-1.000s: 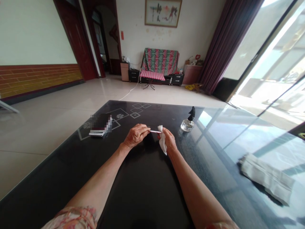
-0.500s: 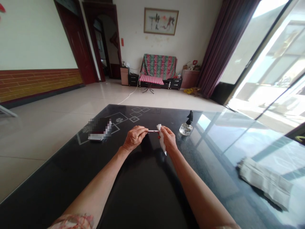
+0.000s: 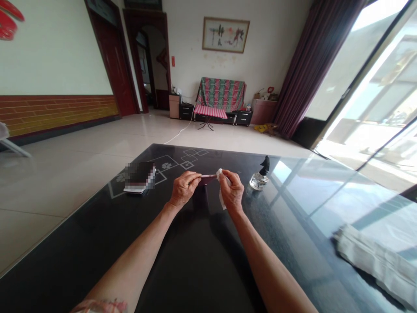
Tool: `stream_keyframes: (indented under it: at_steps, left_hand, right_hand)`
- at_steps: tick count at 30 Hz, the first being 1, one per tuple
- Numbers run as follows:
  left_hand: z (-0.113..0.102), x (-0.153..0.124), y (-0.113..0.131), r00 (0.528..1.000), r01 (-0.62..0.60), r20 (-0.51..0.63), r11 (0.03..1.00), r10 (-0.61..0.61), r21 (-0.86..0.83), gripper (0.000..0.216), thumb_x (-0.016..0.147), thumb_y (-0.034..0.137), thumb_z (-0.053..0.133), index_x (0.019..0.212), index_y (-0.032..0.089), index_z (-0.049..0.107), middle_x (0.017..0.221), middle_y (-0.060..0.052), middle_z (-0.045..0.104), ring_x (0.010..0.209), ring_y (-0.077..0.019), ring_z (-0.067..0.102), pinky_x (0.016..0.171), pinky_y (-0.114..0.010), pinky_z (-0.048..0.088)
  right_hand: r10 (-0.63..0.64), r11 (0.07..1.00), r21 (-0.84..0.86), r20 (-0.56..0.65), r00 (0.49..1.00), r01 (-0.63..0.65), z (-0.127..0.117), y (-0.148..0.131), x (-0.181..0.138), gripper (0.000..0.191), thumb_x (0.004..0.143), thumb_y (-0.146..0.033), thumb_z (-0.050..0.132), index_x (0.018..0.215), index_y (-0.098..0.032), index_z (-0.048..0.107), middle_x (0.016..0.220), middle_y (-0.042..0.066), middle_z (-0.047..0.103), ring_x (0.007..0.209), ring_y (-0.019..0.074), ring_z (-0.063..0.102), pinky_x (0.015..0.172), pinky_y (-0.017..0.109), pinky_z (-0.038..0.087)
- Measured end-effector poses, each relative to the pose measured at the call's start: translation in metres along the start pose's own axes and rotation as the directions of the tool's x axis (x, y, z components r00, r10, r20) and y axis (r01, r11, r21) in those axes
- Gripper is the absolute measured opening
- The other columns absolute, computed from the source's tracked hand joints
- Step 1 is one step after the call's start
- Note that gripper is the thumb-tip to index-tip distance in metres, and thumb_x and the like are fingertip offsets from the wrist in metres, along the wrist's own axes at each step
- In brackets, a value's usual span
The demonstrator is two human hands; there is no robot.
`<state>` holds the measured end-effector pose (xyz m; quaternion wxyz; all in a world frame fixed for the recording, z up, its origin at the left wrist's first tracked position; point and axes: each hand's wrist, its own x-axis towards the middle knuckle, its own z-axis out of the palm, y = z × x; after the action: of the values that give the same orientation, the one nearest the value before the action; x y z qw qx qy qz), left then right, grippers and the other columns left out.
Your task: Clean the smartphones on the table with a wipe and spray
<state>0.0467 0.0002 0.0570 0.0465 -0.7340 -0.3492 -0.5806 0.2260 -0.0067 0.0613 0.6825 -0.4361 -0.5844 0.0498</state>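
Observation:
Between my hands is a thin pink smartphone (image 3: 208, 176), seen almost edge-on above the table. My left hand (image 3: 184, 188) is closed, pinching the phone's left end between thumb and fingers. In my right hand (image 3: 232, 189) a crumpled white tissue (image 3: 223, 199) is gripped, its top pressed against the phone's right end and its tail hanging below the fingers. Just right of that hand stands a clear spray bottle (image 3: 259, 179) with a black trigger head, upright on the table.
The glossy black table (image 3: 195, 261) reflects the window. At its left lies a partly blurred-out dark, flat object with a pale edge (image 3: 134, 190). A folded grey-white cloth (image 3: 374, 261) lies at the right. Beyond stands a small table with a striped cover (image 3: 210, 112).
The view has shifted slightly, so most things sit further right. The phone has tilted a little, showing more of its reddish face below the edge. Both hands keep their grips.

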Motion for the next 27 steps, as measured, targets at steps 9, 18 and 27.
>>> stream_keyframes:
  at_steps: [9, 18, 27]
  left_hand:
    - [0.002, -0.003, 0.003, 0.997, -0.077, -0.015, 0.989, 0.079, 0.124, 0.015, 0.092, 0.023, 0.057, 0.096, 0.02, 0.071, 0.09, -0.005, 0.072, 0.085, -0.0181, 0.064, 0.079, -0.033, 0.054]
    - [0.004, -0.003, 0.009, 0.991, -0.129, -0.016, 0.968, 0.135, 0.214, 0.015, 0.092, 0.024, 0.056, 0.094, 0.019, 0.07, 0.088, -0.006, 0.072, 0.083, -0.0196, 0.062, 0.08, -0.036, 0.051]
    - [0.004, -0.003, 0.011, 0.998, -0.065, -0.015, 0.985, 0.068, 0.16, 0.016, 0.092, 0.024, 0.055, 0.091, 0.02, 0.07, 0.088, -0.006, 0.072, 0.084, -0.0202, 0.062, 0.08, -0.036, 0.051]
  right_hand:
    - [-0.17, 0.982, -0.074, 0.052, 0.984, 0.174, 0.004, -0.013, -0.014, 0.012, 0.085, -0.025, 0.062, 0.091, -0.022, 0.072, 0.086, 0.003, 0.064, 0.079, 0.0147, 0.062, 0.073, 0.027, 0.051]
    - [-0.199, 0.972, -0.104, 0.096, 0.975, 0.209, 0.008, -0.02, -0.019, 0.013, 0.087, -0.024, 0.061, 0.092, -0.023, 0.072, 0.088, 0.003, 0.064, 0.082, 0.0147, 0.063, 0.074, 0.026, 0.051]
    - [-0.122, 0.973, -0.193, 0.047, 0.991, 0.128, -0.001, -0.004, -0.01, 0.014, 0.086, -0.029, 0.06, 0.086, -0.023, 0.073, 0.082, 0.002, 0.064, 0.075, 0.0144, 0.062, 0.07, 0.027, 0.05]
